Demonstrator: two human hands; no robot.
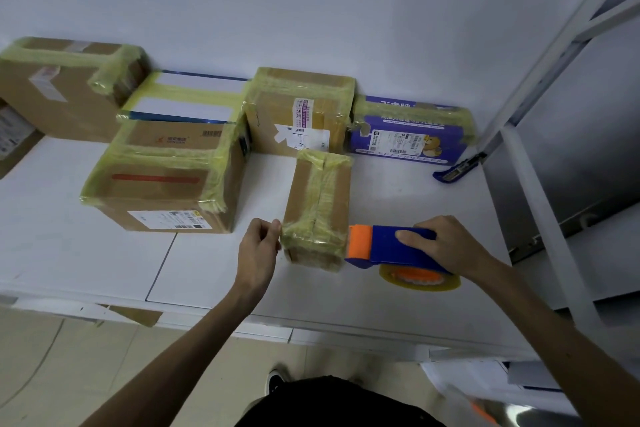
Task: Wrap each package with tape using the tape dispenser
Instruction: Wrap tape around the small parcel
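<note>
Gripping dispenser [398, 248] in right hand [446, 246], orange nose touching box [317, 204], lower centre | pinching box's left corner with left hand [259, 246], fingers curled

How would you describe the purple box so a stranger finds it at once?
On the white table, follow the row of packages against the wall. The purple box is the rightmost one. It alone is purple and shows a cartoon bear.
</note>
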